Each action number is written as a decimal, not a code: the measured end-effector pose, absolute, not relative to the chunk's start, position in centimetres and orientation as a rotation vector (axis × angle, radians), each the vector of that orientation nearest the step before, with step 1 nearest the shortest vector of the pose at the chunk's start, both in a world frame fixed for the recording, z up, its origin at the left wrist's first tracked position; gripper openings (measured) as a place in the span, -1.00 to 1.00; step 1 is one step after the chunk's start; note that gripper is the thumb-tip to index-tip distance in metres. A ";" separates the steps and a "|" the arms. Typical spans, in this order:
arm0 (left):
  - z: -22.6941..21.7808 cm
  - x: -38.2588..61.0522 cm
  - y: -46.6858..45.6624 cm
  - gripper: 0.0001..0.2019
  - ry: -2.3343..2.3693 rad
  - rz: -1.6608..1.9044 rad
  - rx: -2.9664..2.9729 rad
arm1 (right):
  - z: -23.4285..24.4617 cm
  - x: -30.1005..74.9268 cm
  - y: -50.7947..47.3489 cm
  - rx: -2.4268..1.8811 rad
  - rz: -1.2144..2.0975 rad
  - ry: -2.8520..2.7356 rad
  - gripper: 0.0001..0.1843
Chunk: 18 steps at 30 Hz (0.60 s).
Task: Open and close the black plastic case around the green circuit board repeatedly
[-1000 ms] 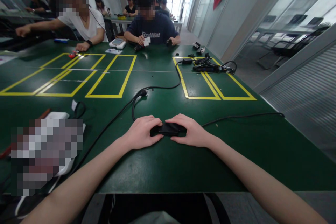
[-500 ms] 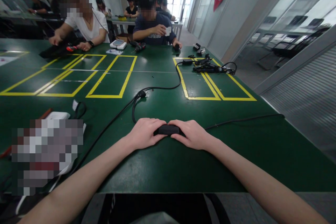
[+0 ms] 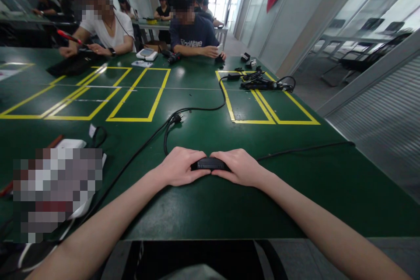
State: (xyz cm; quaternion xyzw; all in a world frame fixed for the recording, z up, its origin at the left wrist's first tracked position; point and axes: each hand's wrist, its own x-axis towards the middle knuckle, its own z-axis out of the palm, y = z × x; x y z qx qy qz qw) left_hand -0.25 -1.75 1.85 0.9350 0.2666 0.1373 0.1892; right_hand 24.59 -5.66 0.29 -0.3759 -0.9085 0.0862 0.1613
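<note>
A black power adapter (image 3: 210, 164) rests low over the green table (image 3: 203, 214), its long side toward me. My left hand (image 3: 183, 166) grips its left end, thumb below and fingers over the top. Around the right end my right hand (image 3: 241, 167) is closed in the same way, and the fingertips of both hands nearly meet. A black cord (image 3: 166, 138) comes out by my left hand and leads up to a power plug (image 3: 177, 118). Past my right hand a thin black cable (image 3: 305, 149) runs to the table's right edge.
Yellow tape rectangles (image 3: 129, 119) mark the table. A pile of black adapters and cords (image 3: 259, 82) lies at the back right. A pixelated bundle and white device (image 3: 77, 143) are at left. Across the table sit two people, one holding a red-handled tool (image 3: 68, 36).
The adapter has tipped slightly in my hands, so its ridged side shows more. Across the table, one person has raised the red-handled tool; the other has brought both hands together.
</note>
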 end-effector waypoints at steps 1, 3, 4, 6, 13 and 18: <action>1.8 -0.3 -1.7 -0.72 0.740 0.402 2.635 | 0.3 24.6 -5.7 -1.057 0.231 -2.597 -0.65; 1.8 -0.2 -1.8 -0.70 0.733 0.436 2.650 | 0.2 24.6 -5.6 -1.044 0.180 -2.605 -0.65; 1.9 -0.2 -1.9 -0.66 0.742 0.449 2.653 | 0.2 24.6 -5.6 -1.045 0.143 -2.608 -0.65; 1.9 0.0 -2.0 -0.58 0.795 0.443 2.627 | 0.0 24.6 -5.5 -1.037 0.056 -2.620 -0.63; 2.2 0.6 -2.0 -0.50 1.092 0.298 2.389 | -0.2 24.7 -5.4 -0.922 -0.242 -2.614 -0.62; 1.8 0.3 -2.0 -0.63 0.999 0.508 2.275 | 0.1 25.1 -5.4 -0.901 -0.250 -2.595 -0.64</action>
